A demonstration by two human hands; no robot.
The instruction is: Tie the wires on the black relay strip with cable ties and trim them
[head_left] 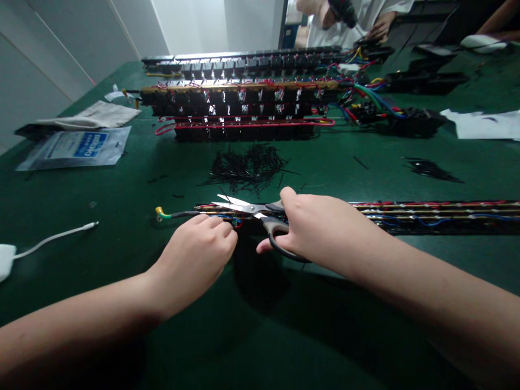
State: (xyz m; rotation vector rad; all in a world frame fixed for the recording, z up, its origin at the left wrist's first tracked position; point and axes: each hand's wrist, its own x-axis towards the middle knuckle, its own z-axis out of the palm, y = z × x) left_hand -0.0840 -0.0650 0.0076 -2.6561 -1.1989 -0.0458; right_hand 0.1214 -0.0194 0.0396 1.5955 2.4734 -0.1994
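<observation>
A long black wired strip (430,218) lies across the bench, with red and blue wires along it. From its left end runs a cable with a yellow-and-green tip (161,214). My left hand (205,241) is closed against the strip near that end; what its fingers pinch, if anything, is hidden. My right hand (312,219) grips a pair of scissors (252,208) by its grey-and-black handles. The blades are parted and point left over the strip, just above my left knuckles. Beyond them lies a heap of thin black pieces, possibly cable ties (247,165).
More wired black assemblies (244,100) stand along the back. A plastic bag (77,147) and a grey cloth (97,115) lie at left, above a white cable (60,236). Small black pieces (433,169) and white paper (483,124) lie right. Another person's hands (379,27) work beyond.
</observation>
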